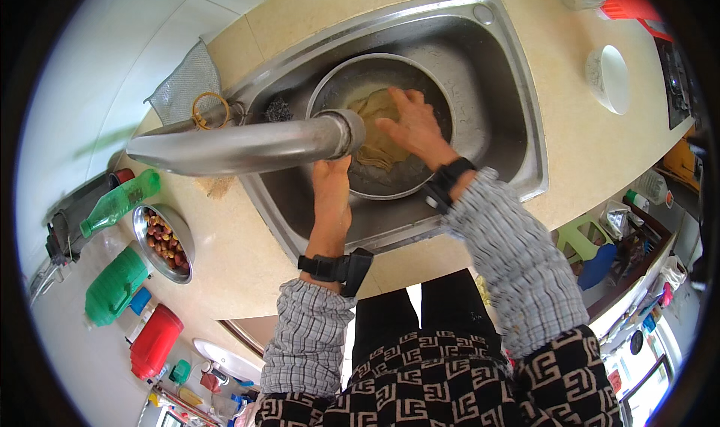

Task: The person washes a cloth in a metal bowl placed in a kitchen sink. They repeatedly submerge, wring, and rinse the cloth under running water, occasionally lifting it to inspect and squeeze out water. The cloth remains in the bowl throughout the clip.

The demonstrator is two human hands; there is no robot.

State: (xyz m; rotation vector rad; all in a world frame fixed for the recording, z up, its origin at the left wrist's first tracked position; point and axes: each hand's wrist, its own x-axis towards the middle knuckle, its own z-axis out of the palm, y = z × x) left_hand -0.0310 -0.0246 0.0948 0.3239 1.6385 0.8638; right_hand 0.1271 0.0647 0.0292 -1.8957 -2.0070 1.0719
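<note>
A round metal basin [388, 193] stands in the stainless steel sink [478, 83], holding cloudy water and a yellowish-tan cloth [382, 137]. My right hand [413, 123] is over the basin with its fingers spread, the fingertips at the cloth's upper right; whether they press on it is unclear. My left hand [332, 185] is at the basin's lower left side, its fingertips partly hidden under the end of the metal faucet [253, 145], so its grip does not show. Both wrists wear black straps. A dark wire scourer [278, 110] lies in the sink left of the basin.
The faucet reaches over the basin from the left. On the counter are a metal bowl of small reddish fruits or nuts [167, 244], a green plastic bottle [121, 202], a green jug [116, 286], a red container [156, 341] and, at right, a white bowl [608, 80].
</note>
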